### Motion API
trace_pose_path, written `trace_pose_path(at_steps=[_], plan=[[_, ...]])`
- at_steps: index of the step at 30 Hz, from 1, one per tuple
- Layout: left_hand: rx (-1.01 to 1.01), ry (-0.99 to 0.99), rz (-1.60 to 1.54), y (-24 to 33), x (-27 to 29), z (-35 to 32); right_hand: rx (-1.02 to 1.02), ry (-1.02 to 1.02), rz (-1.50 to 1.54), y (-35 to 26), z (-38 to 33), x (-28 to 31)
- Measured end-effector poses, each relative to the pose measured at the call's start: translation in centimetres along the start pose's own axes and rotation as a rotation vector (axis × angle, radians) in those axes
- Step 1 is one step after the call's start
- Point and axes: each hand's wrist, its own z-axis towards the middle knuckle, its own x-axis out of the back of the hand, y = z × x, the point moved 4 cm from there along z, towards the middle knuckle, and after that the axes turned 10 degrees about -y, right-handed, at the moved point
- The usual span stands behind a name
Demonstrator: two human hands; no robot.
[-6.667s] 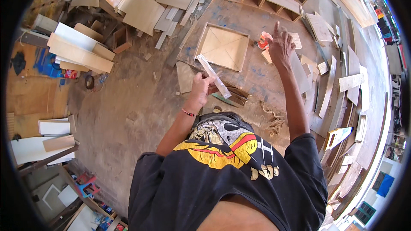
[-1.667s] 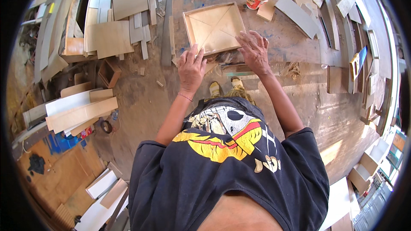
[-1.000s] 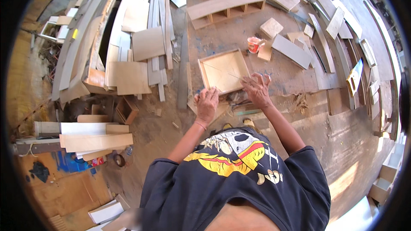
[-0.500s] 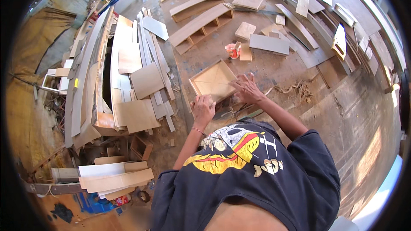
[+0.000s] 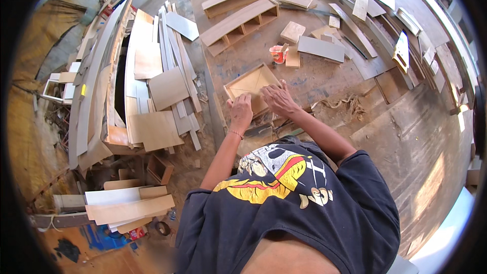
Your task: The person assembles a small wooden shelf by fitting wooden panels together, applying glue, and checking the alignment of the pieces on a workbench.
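A shallow, open wooden box (image 5: 251, 82) of light wood, like a small drawer, lies at the near edge of the work table. Over its near rim, toward the left corner, my left hand (image 5: 241, 112) is closed with the fingers bent onto the wood. Close beside it, my right hand (image 5: 278, 99) grips the near right part of the same box, fingers curled over the edge. The palms and thumbs are mostly hidden. Beyond the box stand a red-and-white tub (image 5: 278, 55) with a stick in it and a small wooden block (image 5: 292, 60).
Two long wooden shelf units (image 5: 238, 25) lie on the table's far side. A grey board (image 5: 320, 49) and several offcuts are to the right, with a handsaw (image 5: 402, 53) farther out. Stacked boards (image 5: 170, 91) fill the left. Tangled fibre strips (image 5: 350, 105) lie right of my arm.
My right hand has shifted left and inward, from the box's right side to its near rim. My left hand has slid slightly farther over the rim. The whole view has moved a little.
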Motion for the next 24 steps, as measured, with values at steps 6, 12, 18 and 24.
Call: trace_pose_path(at_steps=[6,12,18,24], plan=[[0.077,-0.169,-0.084,-1.4,-0.1,1.0,-0.046,-0.060,0.015,1.0,1.0,-0.3],[0.112,0.189,-0.395,-2.4,1.5,-2.5,-0.070,0.248,0.174,2.7,-2.7,3.8],[0.057,0.297,-0.331,-0.7,1.9,-7.8,-0.070,0.230,0.017,0.8,-5.4,2.8],[0.016,0.186,-0.198,1.0,1.0,-7.7,0.009,0.089,0.003,-0.1,-4.6,1.3]])
